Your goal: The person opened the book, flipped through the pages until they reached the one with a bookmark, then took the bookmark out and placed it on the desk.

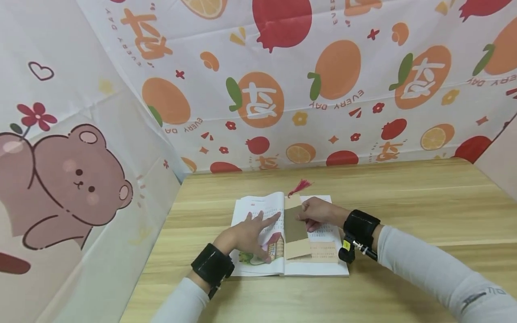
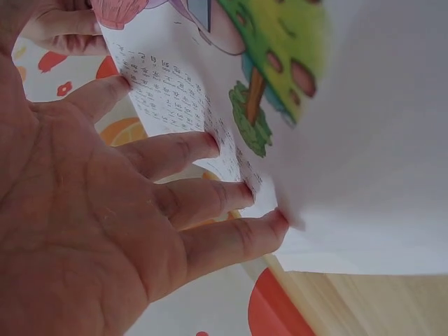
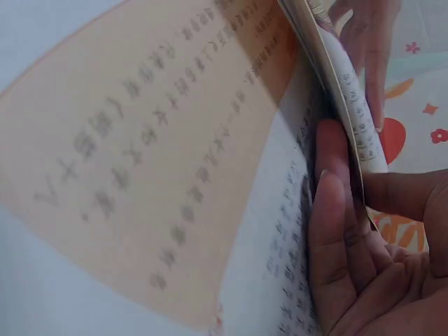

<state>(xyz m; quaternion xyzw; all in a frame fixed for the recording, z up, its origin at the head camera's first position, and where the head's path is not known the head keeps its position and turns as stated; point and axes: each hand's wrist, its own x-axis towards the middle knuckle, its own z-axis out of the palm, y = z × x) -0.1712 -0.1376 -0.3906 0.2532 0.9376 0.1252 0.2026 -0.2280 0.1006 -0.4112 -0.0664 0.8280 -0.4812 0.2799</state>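
An open book (image 1: 319, 270) lies on the table, with printed text on both pages and a coloured picture on the left one. My left hand (image 1: 248, 233) is spread over the left page. In the left wrist view its straight fingertips (image 2: 203, 145) press the page (image 2: 378, 154). A tan and brown card bookmark (image 1: 295, 226) stands along the book's middle fold, over the right page, with a red tassel (image 1: 301, 185) at its far end. My right hand (image 1: 317, 211) pinches the bookmark's right edge. In the right wrist view, thumb and fingers (image 3: 329, 231) grip the thin bookmark from both sides.
The wooden table (image 1: 404, 193) extends around the book on all sides. A fruit-printed cloth (image 1: 295, 148) hangs behind its far edge, and a cloth with a bear (image 1: 76, 179) hangs at the left. Both wrists wear black bands (image 1: 361, 229).
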